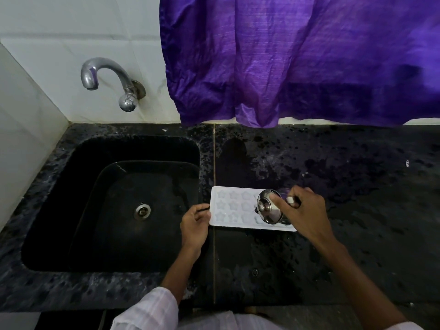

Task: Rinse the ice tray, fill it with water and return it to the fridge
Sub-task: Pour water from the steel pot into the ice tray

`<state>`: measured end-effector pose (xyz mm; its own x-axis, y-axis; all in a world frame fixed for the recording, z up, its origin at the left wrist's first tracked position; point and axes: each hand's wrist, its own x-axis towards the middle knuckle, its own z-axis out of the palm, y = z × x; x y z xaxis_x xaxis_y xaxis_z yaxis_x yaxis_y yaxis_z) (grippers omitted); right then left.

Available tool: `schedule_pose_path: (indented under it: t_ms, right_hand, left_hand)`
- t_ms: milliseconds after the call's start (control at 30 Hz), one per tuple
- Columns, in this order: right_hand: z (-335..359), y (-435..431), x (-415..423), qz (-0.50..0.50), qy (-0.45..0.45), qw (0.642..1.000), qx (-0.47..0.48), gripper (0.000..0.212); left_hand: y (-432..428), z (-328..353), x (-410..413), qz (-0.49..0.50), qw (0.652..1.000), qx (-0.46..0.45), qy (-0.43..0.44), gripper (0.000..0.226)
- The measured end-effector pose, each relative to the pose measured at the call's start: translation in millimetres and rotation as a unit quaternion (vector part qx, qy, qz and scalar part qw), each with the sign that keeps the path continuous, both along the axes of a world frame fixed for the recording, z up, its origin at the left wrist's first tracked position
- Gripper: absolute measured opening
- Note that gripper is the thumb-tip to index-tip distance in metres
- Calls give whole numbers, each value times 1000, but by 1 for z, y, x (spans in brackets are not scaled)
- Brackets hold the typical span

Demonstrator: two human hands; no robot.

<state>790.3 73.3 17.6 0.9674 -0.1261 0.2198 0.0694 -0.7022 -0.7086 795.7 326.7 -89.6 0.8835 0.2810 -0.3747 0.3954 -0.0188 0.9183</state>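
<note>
A purple curtain [297, 55] hangs across a white tiled wall [107, 25], its hem just above a black speckled stone desk [357, 175]. A black sink [47, 222] is set into the desk at left, below a wall-mounted chrome tap [95, 70].

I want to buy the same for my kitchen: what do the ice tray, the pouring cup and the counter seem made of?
The ice tray: matte white, likely plastic or silicone, judging by its moulded star pockets. The cup: polished metal, probably steel, from its mirror-like shine. The counter: dark speckled stone, perhaps granite, glossy in patches.
</note>
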Motion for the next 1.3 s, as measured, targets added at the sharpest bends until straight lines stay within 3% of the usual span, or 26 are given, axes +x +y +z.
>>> schedule_pose_path:
  t_ms: [1300]
  right_hand:
    - [-8, -27, -16, -49, -7, 998, -49, 50]
  left_hand:
    - [2, 2, -3, -14, 1000, 7, -18, 22]
